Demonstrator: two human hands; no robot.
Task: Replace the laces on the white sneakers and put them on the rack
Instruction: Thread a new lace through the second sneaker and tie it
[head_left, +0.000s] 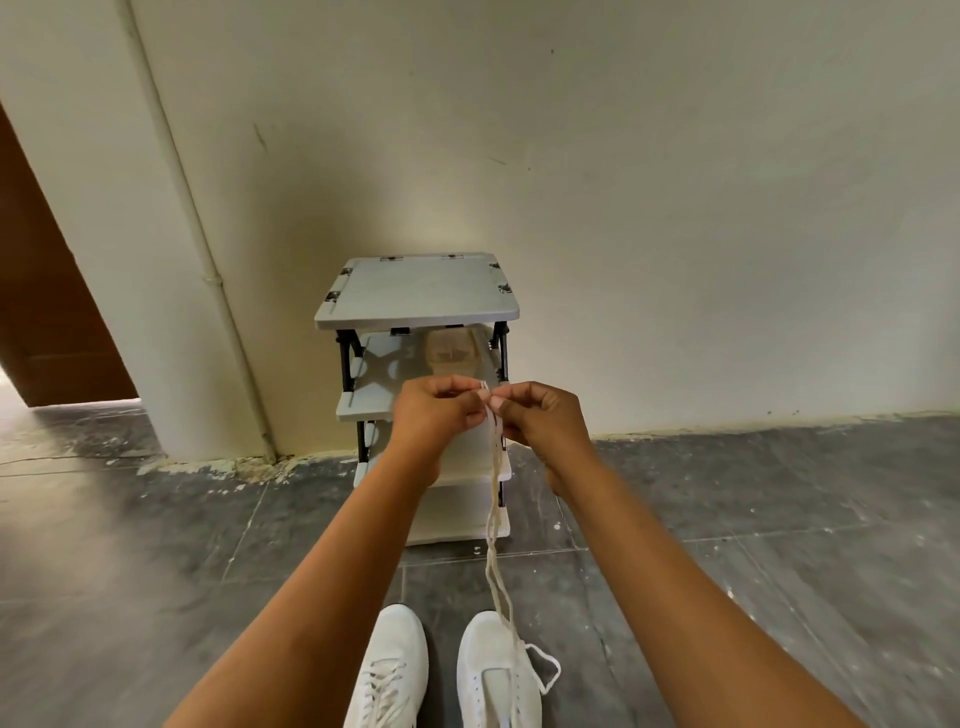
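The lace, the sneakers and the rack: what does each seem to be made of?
Lace: off-white woven textile, matte; it hangs limp and twists. Sneakers: white uppers, probably smooth leather or synthetic; cannot tell which. Rack: pale grey shelves, likely plastic, faint sheen, with black hinges.

Person seen from own head height: 2 bare forearms in frame, no sleeves reaching the wrists or elbows. No watch, bracelet, ring or glove on the left hand (434, 410) or right hand (540, 415). Nails short and unpainted where visible, pale at the tips. No markings on either arm. Nothing worn shows anywhere in frame.
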